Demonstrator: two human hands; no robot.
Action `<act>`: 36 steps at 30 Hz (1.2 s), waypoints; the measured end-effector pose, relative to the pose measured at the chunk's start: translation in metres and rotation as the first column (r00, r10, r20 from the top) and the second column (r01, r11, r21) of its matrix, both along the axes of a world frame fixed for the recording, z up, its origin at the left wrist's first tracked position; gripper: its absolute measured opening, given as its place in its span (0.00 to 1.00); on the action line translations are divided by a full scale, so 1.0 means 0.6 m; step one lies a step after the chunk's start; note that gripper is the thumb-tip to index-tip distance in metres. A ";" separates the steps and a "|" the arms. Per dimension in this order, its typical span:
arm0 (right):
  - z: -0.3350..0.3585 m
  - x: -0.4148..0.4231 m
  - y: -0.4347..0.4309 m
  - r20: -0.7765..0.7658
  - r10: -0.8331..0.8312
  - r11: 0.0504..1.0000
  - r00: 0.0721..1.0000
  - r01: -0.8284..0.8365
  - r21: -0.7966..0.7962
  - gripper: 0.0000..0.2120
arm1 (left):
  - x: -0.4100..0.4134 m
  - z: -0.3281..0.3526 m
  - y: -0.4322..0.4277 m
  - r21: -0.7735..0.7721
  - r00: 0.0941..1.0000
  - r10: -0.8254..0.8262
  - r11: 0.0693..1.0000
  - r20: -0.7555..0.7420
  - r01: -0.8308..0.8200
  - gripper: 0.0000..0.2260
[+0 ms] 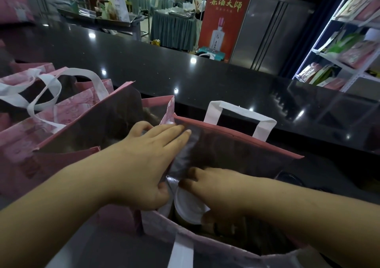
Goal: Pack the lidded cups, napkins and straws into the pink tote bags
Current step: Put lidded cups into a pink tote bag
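Note:
A pink tote bag (pixel 242 144) with white handles stands open right in front of me on the black counter. My left hand (pixel 148 160) lies with straight fingers against the dark inner lining at the bag's left end, spreading the mouth. My right hand (pixel 224 191) reaches into the bag from the right, its fingers curled over the white lid of a cup (pixel 188 206) that sits low inside. The cup's body is mostly hidden by the hand and the bag. I see no napkins or straws.
Two more pink tote bags (pixel 67 111) stand to the left, touching the one I work in. The black counter (pixel 185 72) runs behind them. Beyond it are a red banner (pixel 224 16), a steel fridge and a shelf of packets (pixel 349 41) at the right.

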State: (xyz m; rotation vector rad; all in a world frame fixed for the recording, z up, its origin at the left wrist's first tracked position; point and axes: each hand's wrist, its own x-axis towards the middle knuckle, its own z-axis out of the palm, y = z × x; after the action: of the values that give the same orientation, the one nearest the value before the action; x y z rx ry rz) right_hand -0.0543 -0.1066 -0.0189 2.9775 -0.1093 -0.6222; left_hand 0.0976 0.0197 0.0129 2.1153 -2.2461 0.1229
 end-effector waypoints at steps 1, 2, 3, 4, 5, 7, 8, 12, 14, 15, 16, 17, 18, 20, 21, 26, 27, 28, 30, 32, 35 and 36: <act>-0.003 0.001 0.002 -0.010 0.013 1.000 1.000 -0.013 -0.006 0.39 | 0.000 0.000 -0.001 -0.012 1.000 -0.003 1.000 -0.006 0.003 0.42; -0.006 0.002 0.003 -0.016 0.025 1.000 1.000 -0.025 -0.013 0.38 | 0.000 -0.001 -0.002 -0.029 1.000 -0.004 1.000 -0.018 0.004 0.42; -0.008 0.002 0.004 -0.018 0.030 0.999 0.999 -0.030 -0.018 0.38 | 0.000 -0.001 -0.002 -0.048 0.999 -0.003 0.999 -0.037 0.002 0.41; -0.007 0.001 0.003 -0.017 0.027 0.999 1.000 -0.027 -0.020 0.39 | -0.001 0.000 -0.001 -0.073 0.998 -0.007 0.997 -0.059 0.003 0.40; -0.003 -0.001 0.002 -0.014 0.018 1.000 1.000 -0.018 -0.022 0.40 | -0.002 0.002 0.001 -0.096 0.997 -0.013 0.995 -0.076 0.006 0.39; 0.014 -0.008 -0.001 0.020 0.003 1.000 1.000 -0.003 -0.030 0.39 | -0.005 0.011 0.005 -0.151 0.998 -0.034 0.988 -0.060 0.025 0.35; 0.026 -0.013 -0.003 0.063 0.002 0.999 0.998 0.000 -0.032 0.36 | -0.006 0.017 0.008 -0.179 0.998 -0.049 0.983 -0.034 0.043 0.31; 0.094 -0.054 -0.008 0.290 -0.015 1.000 0.957 0.012 0.010 0.24 | -0.007 0.036 0.004 -0.230 0.996 -0.089 0.969 -0.002 0.086 0.18; 0.132 -0.087 -0.007 0.419 -0.032 0.999 0.907 0.020 0.032 0.18 | -0.012 0.051 0.001 -0.242 0.994 -0.112 0.964 -0.011 0.107 0.13; 0.149 -0.107 -0.007 0.484 -0.049 0.998 0.874 0.030 0.048 0.15 | -0.017 0.059 -0.001 -0.255 0.992 -0.128 0.959 -0.005 0.122 0.12; 0.162 -0.129 -0.008 0.545 -0.070 0.997 0.836 0.041 0.065 0.13 | -0.024 0.068 -0.004 -0.267 0.990 -0.140 0.954 -0.006 0.133 0.11; 0.170 -0.153 -0.010 0.604 -0.090 0.995 0.792 0.052 0.080 0.11 | -0.034 0.075 -0.008 -0.281 0.988 -0.151 0.949 -0.016 0.140 0.11; 0.176 -0.177 -0.013 0.657 -0.116 0.993 0.745 0.068 0.099 0.10 | -0.045 0.083 -0.013 -0.299 0.985 -0.170 0.942 -0.027 0.154 0.11; 0.176 -0.224 -0.023 0.734 -0.195 0.981 0.651 0.124 0.150 0.08 | -0.074 0.099 -0.026 -0.318 0.977 -0.210 0.930 -0.042 0.186 0.15; 0.172 -0.247 -0.029 0.759 -0.238 0.971 0.606 0.167 0.171 0.08 | -0.091 0.105 -0.035 -0.316 0.973 -0.227 0.927 -0.040 0.203 0.14; 0.106 -0.323 -0.080 0.665 -0.491 0.834 0.563 0.525 0.171 0.11 | -0.167 0.114 -0.073 -0.253 0.954 -0.300 0.925 -0.024 0.285 0.12; 0.090 -0.328 -0.093 0.597 -0.544 0.796 0.590 0.589 0.143 0.13 | -0.175 0.112 -0.080 -0.233 0.951 -0.306 0.928 -0.030 0.291 0.13; 0.073 -0.330 -0.106 0.523 -0.592 0.762 0.613 0.637 0.115 0.16 | -0.182 0.109 -0.086 -0.217 0.951 -0.309 0.931 -0.032 0.295 0.14; 0.040 -0.326 -0.132 0.399 -0.662 0.715 0.634 0.693 0.086 0.22 | -0.189 0.100 -0.097 -0.191 0.955 -0.295 0.939 -0.020 0.286 0.16; 0.006 -0.317 -0.156 0.322 -0.707 0.687 0.630 0.720 0.098 0.29 | -0.189 0.091 -0.105 -0.187 0.959 -0.283 0.942 -0.001 0.278 0.17; -0.040 -0.301 -0.186 0.229 -0.750 0.653 0.620 0.749 0.109 0.37 | -0.185 0.082 -0.110 -0.181 0.966 -0.259 0.949 0.022 0.259 0.16; -0.052 -0.296 -0.195 0.198 -0.767 0.637 0.611 0.762 0.116 0.39 | -0.184 0.080 -0.111 -0.180 0.966 -0.257 0.950 0.025 0.257 0.15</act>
State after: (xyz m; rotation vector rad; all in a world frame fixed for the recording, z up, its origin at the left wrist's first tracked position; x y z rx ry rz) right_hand -0.2322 -0.2236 -0.0500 2.8875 -1.4737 -0.3002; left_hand -0.0128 -0.0468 0.0608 1.7179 -2.3833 0.3042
